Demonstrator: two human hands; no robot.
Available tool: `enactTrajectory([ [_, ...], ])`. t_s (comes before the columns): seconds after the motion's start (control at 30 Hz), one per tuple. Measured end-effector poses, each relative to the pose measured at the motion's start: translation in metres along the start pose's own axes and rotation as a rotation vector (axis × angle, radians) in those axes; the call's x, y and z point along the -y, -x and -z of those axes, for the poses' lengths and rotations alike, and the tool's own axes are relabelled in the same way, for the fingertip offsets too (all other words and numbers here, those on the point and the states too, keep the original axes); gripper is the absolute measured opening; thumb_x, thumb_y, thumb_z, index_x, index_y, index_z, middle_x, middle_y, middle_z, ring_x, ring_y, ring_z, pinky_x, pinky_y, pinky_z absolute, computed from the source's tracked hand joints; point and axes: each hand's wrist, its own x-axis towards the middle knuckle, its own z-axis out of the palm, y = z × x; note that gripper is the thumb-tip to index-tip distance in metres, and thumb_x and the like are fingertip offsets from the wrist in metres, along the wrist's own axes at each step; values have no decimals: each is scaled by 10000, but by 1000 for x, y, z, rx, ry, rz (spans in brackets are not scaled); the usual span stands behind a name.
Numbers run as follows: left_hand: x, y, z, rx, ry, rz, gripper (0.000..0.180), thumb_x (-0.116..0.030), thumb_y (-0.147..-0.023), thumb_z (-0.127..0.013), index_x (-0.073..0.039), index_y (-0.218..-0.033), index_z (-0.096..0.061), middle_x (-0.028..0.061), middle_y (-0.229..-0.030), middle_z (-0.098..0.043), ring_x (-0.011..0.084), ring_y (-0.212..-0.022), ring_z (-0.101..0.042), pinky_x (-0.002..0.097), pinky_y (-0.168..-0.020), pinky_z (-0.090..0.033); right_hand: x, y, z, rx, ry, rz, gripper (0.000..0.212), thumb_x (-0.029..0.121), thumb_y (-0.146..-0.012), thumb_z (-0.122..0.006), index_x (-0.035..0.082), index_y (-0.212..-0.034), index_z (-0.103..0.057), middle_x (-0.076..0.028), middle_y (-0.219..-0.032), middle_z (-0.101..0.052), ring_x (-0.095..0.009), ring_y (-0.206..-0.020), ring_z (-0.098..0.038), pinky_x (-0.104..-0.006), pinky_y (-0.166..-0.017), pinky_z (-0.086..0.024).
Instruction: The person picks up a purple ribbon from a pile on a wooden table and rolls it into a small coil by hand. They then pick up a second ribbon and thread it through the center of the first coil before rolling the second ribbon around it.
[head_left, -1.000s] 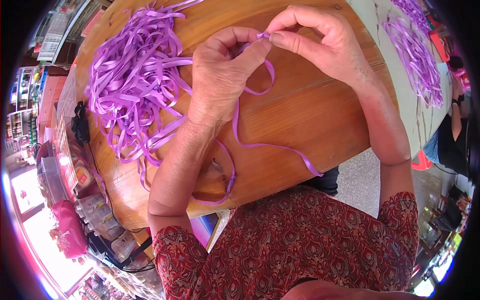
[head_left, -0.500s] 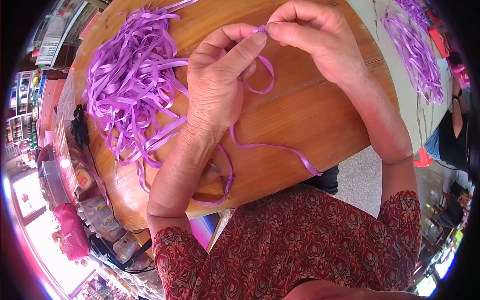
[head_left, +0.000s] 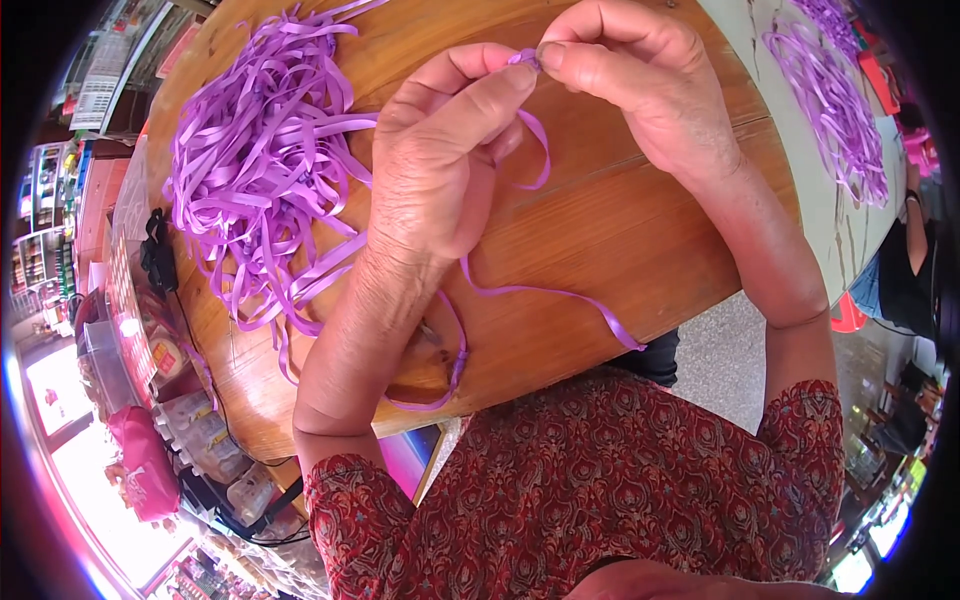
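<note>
My left hand (head_left: 445,150) and my right hand (head_left: 640,85) meet above a round wooden table (head_left: 600,240), both pinching the same thin purple ribbon (head_left: 540,160) between thumb and forefinger. The ribbon loops down under my hands, and its free end trails across the wood to the table's near edge (head_left: 600,312). A big loose heap of purple ribbons (head_left: 260,160) lies to the left of my left hand, touching my wrist.
A second pile of purple ribbons (head_left: 835,95) lies on a pale surface at the far right, where another person (head_left: 905,270) sits. A black object (head_left: 157,255) rests at the table's left rim. Shelves with packaged goods (head_left: 150,400) stand lower left.
Both hands have stayed pinched on the ribbon and shifted slightly up and away; the loop below them hangs a little differently.
</note>
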Motion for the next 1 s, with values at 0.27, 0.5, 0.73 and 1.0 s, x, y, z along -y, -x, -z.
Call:
enactTrajectory([
  [0.27, 0, -3, -1, 134, 120, 88, 101, -58, -837, -632, -36, -935, -621, -7, -788, -591, 49, -647, -463, 212, -593, -357, -2, 4, 3, 22, -349, -141, 63, 72, -848, -601, 23, -873, -631, -12, -799, -632, -72, -750, -568, -207, -698, -447],
  [0.5, -8, -3, -9, 94, 117, 7, 121, -60, -843, -628, -11, -954, -627, -19, -739, -563, 45, -592, -402, 202, -543, -310, -30, -4, -1, 72, -449, -22, 114, 101, -814, -628, 6, -877, -643, -6, -743, -618, -63, -719, -542, -234, -665, -417],
  [0.73, -11, 0, -15, 28, 62, -34, 121, -60, -856, -608, -11, -966, -614, -67, -651, -443, 41, -552, -305, 216, -526, -270, -21, -1, -5, 64, -134, 47, 126, 87, -863, -589, -5, -924, -650, -8, -791, -605, -66, -759, -528, -227, -667, -436],
  [1.0, -4, 1, -7, 34, 86, -19, 134, -63, -857, -613, -14, -982, -605, -46, -734, -535, 34, -578, -359, 210, -542, -295, 9, 2, 0, 58, -134, 58, 88, 45, -893, -578, -16, -942, -619, -42, -922, -625, -88, -858, -579, -222, -756, -465],
])
